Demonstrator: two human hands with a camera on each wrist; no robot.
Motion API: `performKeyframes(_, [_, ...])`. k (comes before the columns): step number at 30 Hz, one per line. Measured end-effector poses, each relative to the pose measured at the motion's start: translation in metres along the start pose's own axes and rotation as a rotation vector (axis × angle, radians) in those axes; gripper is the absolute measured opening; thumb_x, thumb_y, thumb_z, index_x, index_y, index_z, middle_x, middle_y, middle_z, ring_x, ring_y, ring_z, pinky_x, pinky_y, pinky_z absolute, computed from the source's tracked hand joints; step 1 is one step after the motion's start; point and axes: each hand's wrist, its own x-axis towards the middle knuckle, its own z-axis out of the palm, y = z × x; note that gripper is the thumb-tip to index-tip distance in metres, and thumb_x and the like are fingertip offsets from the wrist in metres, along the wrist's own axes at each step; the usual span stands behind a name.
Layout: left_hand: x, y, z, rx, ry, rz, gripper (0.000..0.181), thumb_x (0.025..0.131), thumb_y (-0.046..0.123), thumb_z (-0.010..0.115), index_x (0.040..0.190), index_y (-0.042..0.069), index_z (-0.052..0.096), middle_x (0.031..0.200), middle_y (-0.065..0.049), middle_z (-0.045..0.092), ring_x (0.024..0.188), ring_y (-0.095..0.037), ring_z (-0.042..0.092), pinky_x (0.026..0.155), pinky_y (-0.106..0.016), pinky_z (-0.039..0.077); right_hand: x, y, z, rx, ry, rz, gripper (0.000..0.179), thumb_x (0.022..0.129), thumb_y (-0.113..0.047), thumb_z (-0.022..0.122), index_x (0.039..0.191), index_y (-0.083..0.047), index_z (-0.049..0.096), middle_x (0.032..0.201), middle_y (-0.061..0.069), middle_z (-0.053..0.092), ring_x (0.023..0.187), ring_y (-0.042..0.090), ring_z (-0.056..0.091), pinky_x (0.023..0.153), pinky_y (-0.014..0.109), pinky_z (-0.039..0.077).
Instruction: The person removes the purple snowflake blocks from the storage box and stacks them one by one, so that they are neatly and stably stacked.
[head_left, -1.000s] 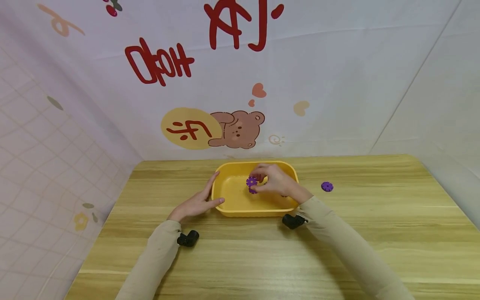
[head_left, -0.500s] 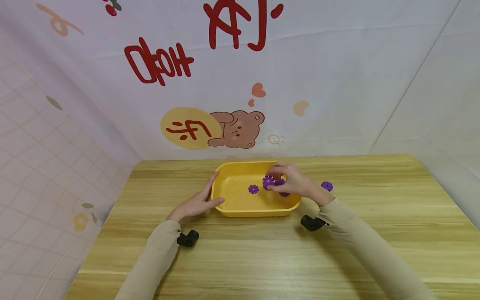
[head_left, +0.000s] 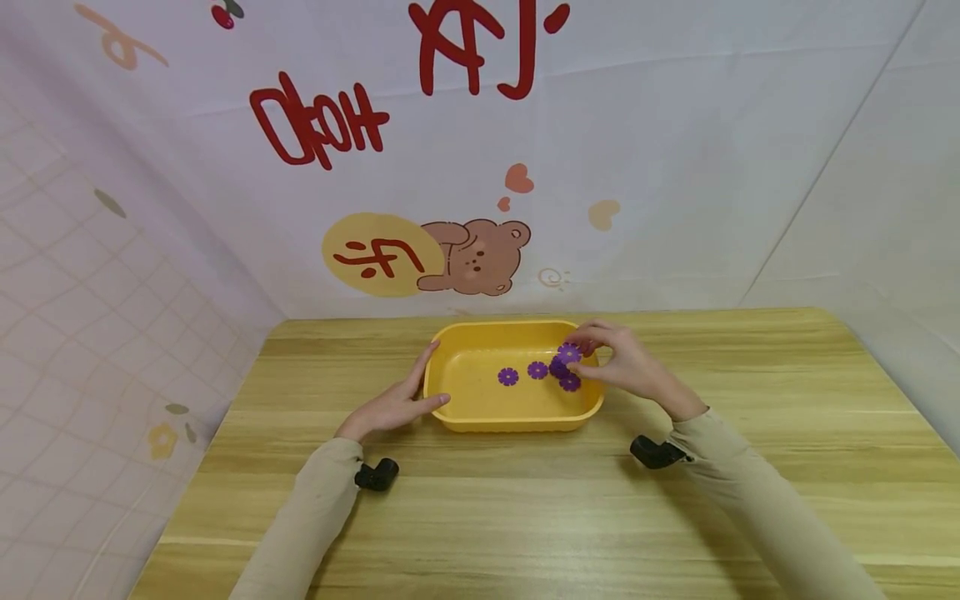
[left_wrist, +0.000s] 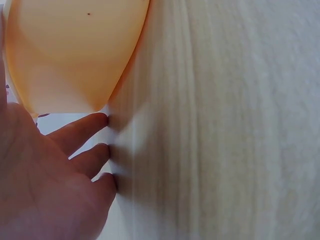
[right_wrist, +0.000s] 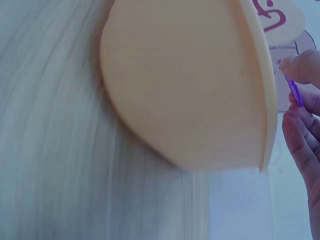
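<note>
My right hand (head_left: pixel 626 362) pinches a purple snowflake disc (head_left: pixel 568 353) between thumb and fingers, over the right end of the yellow plastic tub (head_left: pixel 517 425). In the right wrist view the same disc (right_wrist: pixel 295 93) shows edge-on between the fingertips. Several more discs (head_left: pixel 507 377) lie on the tub floor, and those at the right overlap under the held one. At the tub's left end my left hand (head_left: pixel 393 408) holds the wall, thumb over the rim and fingers outside. The left wrist view shows that hand (left_wrist: pixel 60 180) with fingertips low by the tabletop.
The tub stands near the back of a wood-grain table (head_left: pixel 480 517), close to a white cloth backdrop (head_left: pixel 675 208) with red characters and a bear. A black wrist camera (head_left: pixel 377 475) sits on the left wrist, another black camera (head_left: pixel 657 452) on the right.
My right hand has moved right along the tub with a disc pinched, and more discs on the floor are uncovered. The loose disc on the table is now hidden behind the right hand. The left stays.
</note>
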Motion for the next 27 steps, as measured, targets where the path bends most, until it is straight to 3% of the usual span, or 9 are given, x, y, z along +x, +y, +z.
performKeyframes(7, [0.0, 0.004, -0.001, -0.007, -0.012, -0.005, 0.089, 0.098, 0.032, 0.058, 0.154, 0.031, -0.011, 0.16, -0.01, -0.006, 0.143, -0.036, 0.013, 0.111, -0.056, 0.017, -0.014, 0.015, -0.008, -0.035, 0.087, -0.054, 0.034, 0.071, 0.005, 0.081, 0.102, -0.002, 0.07, 0.097, 0.005, 0.066, 0.076, 0.015, 0.061, 0.067, 0.031, 0.053])
performKeyframes(14, [-0.015, 0.036, -0.006, -0.013, -0.033, -0.001, 0.088, 0.098, 0.026, 0.058, 0.156, 0.018, -0.008, 0.16, -0.017, -0.003, 0.141, -0.04, 0.015, 0.11, -0.056, 0.019, -0.026, 0.023, -0.014, -0.062, 0.142, -0.058, 0.035, 0.069, 0.005, 0.083, 0.102, 0.001, 0.07, 0.097, 0.009, 0.067, 0.073, 0.017, 0.061, 0.065, 0.026, 0.053])
performKeyframes(21, [-0.016, 0.04, -0.007, -0.005, -0.038, 0.003, 0.087, 0.098, 0.027, 0.057, 0.156, 0.018, -0.008, 0.16, -0.017, -0.003, 0.14, -0.04, 0.019, 0.111, -0.054, 0.019, -0.036, 0.029, -0.024, -0.108, 0.174, 0.002, 0.034, 0.07, 0.005, 0.083, 0.101, 0.0, 0.071, 0.097, 0.007, 0.066, 0.075, 0.016, 0.061, 0.067, 0.026, 0.053])
performKeyframes(27, [-0.016, 0.039, -0.007, -0.001, -0.037, 0.002, 0.087, 0.098, 0.027, 0.057, 0.156, 0.018, -0.008, 0.159, -0.017, -0.003, 0.139, -0.04, 0.021, 0.11, -0.054, 0.021, -0.049, 0.039, -0.031, -0.121, 0.191, 0.031, 0.032, 0.069, 0.007, 0.083, 0.098, 0.001, 0.071, 0.093, 0.005, 0.065, 0.074, 0.023, 0.061, 0.064, 0.032, 0.054])
